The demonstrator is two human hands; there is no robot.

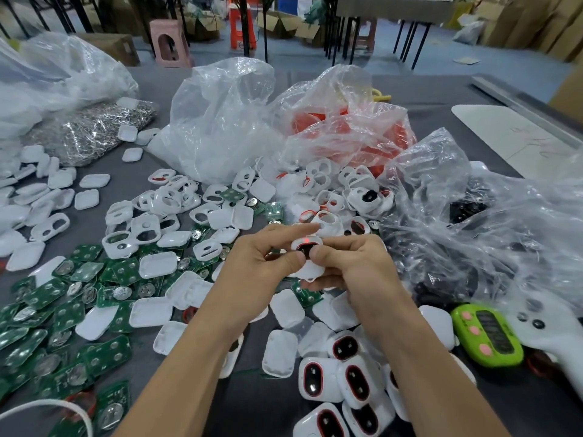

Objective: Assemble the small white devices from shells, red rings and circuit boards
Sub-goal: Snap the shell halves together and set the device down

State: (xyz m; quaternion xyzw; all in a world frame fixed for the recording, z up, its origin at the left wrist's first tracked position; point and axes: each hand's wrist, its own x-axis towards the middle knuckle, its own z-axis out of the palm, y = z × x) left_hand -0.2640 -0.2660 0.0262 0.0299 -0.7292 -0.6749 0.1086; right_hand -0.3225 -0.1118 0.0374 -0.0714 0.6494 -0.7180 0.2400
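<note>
while circuit boards lie around, the left hand and right hand pinch one white device — thumbs on top.

— What's past the table's far edge?
— Grey floor, a pink stool, a red stool, open boxes, black table legs.
— And far right?
— Stacked boxes.

Both hands, left and right, pinch a white device above a tabletop strewn with shells and circuit boards.
</note>
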